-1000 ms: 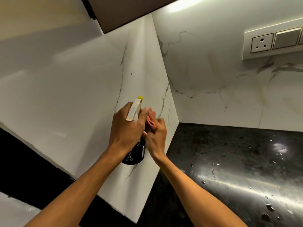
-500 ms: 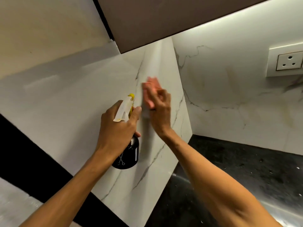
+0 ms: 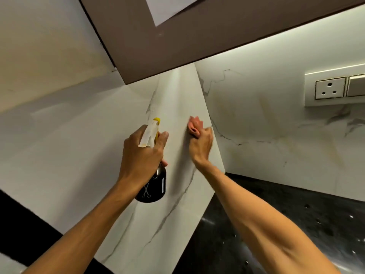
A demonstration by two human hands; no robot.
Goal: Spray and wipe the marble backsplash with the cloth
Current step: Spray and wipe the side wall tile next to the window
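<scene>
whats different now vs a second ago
The right hand, holding the pink cloth, moved away from the nozzle of the spray bottle, up and right to the marble backsplash near the corner. The left hand kept its grip on the bottle; nothing was let go.

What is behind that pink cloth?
The marble backsplash; the pink cloth, bunched in the right hand, is held against it. The patch directly beneath is hidden.
</scene>
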